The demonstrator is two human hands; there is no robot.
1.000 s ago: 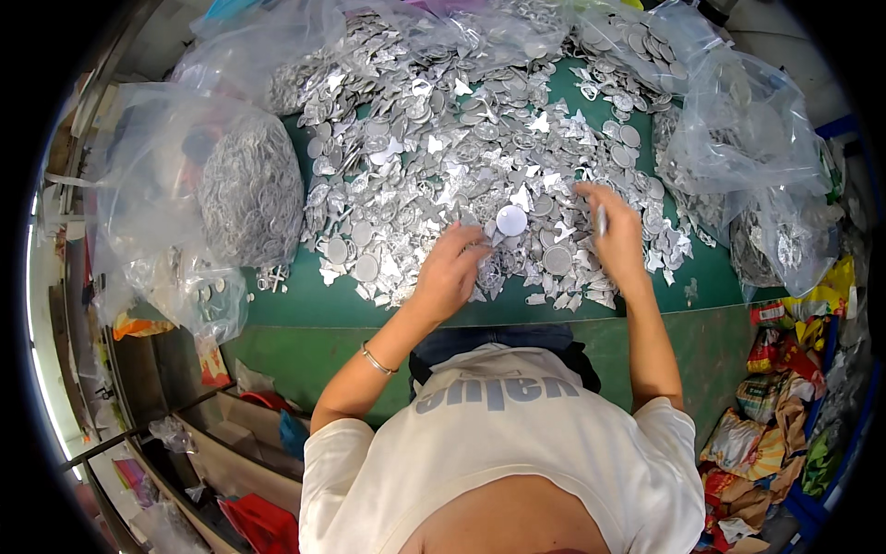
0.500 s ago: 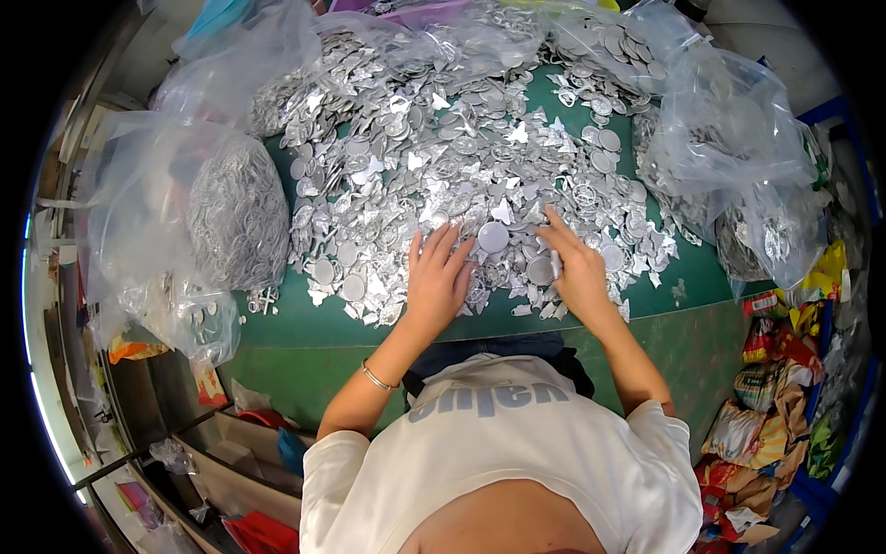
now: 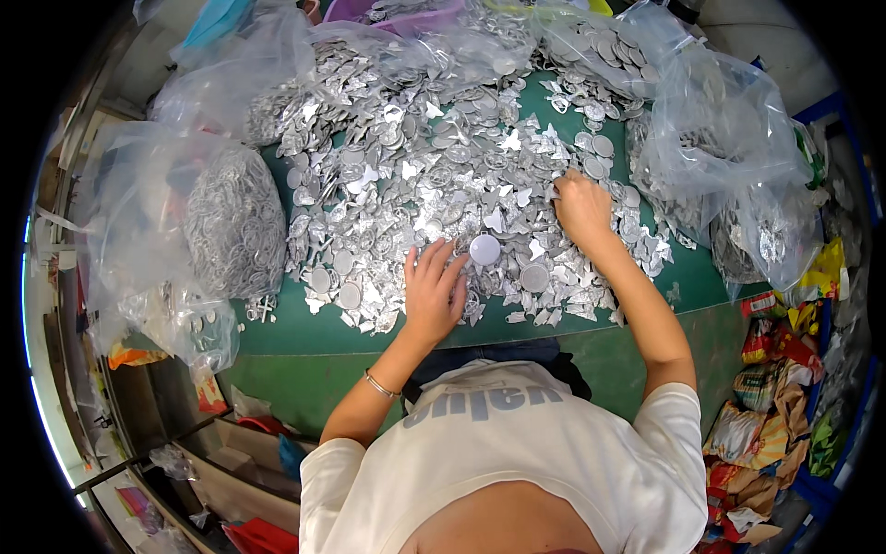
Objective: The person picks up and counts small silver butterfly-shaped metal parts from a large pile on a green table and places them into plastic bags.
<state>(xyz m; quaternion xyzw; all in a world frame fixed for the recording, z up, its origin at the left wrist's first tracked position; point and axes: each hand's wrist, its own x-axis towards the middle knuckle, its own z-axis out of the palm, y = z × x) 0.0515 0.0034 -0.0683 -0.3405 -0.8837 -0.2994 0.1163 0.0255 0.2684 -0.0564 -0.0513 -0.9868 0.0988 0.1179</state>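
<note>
A broad heap of small silver metal pieces (image 3: 406, 203), flat discs, butterfly shapes and openwork charms among them, covers the green tabletop (image 3: 286, 323). On the heap's near edge rests my left hand (image 3: 434, 288), fingers spread over the pieces. Just right of its fingertips lies a large, smooth round disc (image 3: 484, 249). A second round disc (image 3: 534, 278) is farther right. My right hand (image 3: 583, 209) is at the right part of the heap, knuckles up and fingers curled down to the pieces; whatever they grip is hidden.
At the left stands a clear bag of silver rings (image 3: 235, 222). More clear bags of metal parts (image 3: 720, 138) line the right side. A purple basin (image 3: 415, 17) and a yellow-rimmed container (image 3: 595, 7) sit at the back. Colourful packets (image 3: 766, 397) are stacked beyond the table's right edge.
My right hand has moved away from the near disc, farther out and slightly right, and its fingers have curled in. My left hand has stayed at the near edge, shifting slightly toward me.
</note>
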